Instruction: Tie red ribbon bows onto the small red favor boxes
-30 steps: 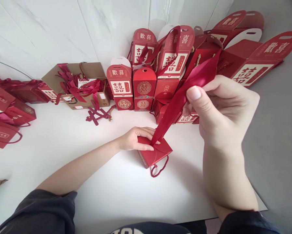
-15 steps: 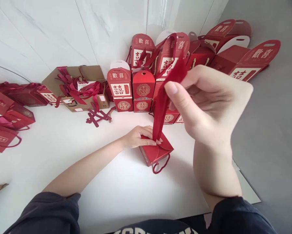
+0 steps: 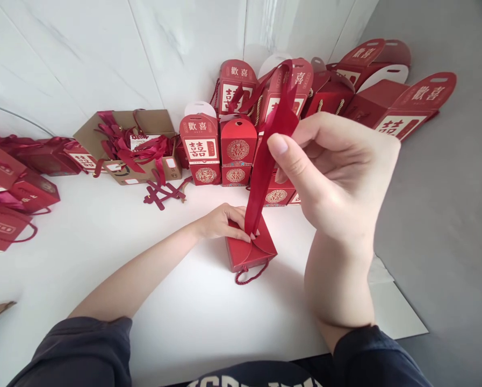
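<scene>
A small red gift box [image 3: 241,255] lies on the white table, its curved top flaps folded together and a twisted red cord handle [image 3: 252,280] looping off its near side. My left hand [image 3: 218,221] grips the top of this box, thumb and fingertips closed at the middle where the flaps meet. From that spot a wide, dark red satin ribbon [image 3: 260,177] rises taut. Higher up and closer to the camera, my right hand [image 3: 337,172] pinches the ribbon between thumb and forefinger. The ribbon's loose end arches over behind that hand. Part of the box is hidden beneath my left hand.
Behind stand stacked red boxes [image 3: 236,145] with gold and white prints. A cardboard box [image 3: 144,173] full of ribbons sits at the back left, cut ribbon pieces [image 3: 164,194] before it. More red bags [image 3: 7,220] crowd the left edge. A grey wall [image 3: 446,215] borders the right.
The gift box has shifted slightly left and turned a little under my left hand. My right hand has moved a bit left, still pinching the ribbon.
</scene>
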`<action>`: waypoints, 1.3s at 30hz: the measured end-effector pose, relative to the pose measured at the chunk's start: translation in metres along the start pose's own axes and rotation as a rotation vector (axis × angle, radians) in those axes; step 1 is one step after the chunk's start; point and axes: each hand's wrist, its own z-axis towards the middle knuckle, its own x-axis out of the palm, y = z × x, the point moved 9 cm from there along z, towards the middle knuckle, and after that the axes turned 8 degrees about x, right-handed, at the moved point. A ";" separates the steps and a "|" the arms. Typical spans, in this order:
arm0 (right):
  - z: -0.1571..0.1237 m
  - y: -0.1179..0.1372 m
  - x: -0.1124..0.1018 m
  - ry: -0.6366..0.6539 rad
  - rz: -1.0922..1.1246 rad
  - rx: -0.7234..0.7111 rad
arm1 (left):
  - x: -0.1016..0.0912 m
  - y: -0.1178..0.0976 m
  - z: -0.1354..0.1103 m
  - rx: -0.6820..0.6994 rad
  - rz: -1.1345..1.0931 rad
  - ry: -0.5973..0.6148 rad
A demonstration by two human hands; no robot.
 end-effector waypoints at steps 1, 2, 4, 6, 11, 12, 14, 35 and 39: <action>0.000 -0.002 0.000 0.017 -0.005 0.009 | 0.005 -0.001 0.000 -0.001 0.005 0.016; 0.001 -0.003 -0.001 0.033 -0.014 0.016 | 0.008 -0.003 0.001 -0.002 0.005 0.030; 0.002 -0.005 -0.002 0.055 -0.046 0.023 | 0.013 -0.004 0.001 -0.002 -0.006 0.057; 0.002 -0.004 -0.004 0.047 -0.074 0.013 | 0.014 -0.003 0.001 -0.016 -0.027 0.061; 0.000 0.000 -0.009 0.012 -0.114 0.020 | 0.011 0.004 -0.001 -0.061 -0.047 -0.015; 0.000 0.000 -0.009 0.007 -0.111 0.023 | 0.011 0.004 -0.001 -0.066 -0.044 -0.026; 0.003 -0.004 -0.009 -0.016 -0.083 0.025 | 0.011 0.004 -0.001 -0.072 -0.033 -0.036; -0.111 -0.121 0.031 0.670 -0.137 0.517 | 0.012 0.005 0.001 -0.035 -0.008 -0.027; -0.111 -0.124 0.042 0.553 -0.083 0.536 | 0.009 0.010 -0.003 -0.067 0.029 -0.055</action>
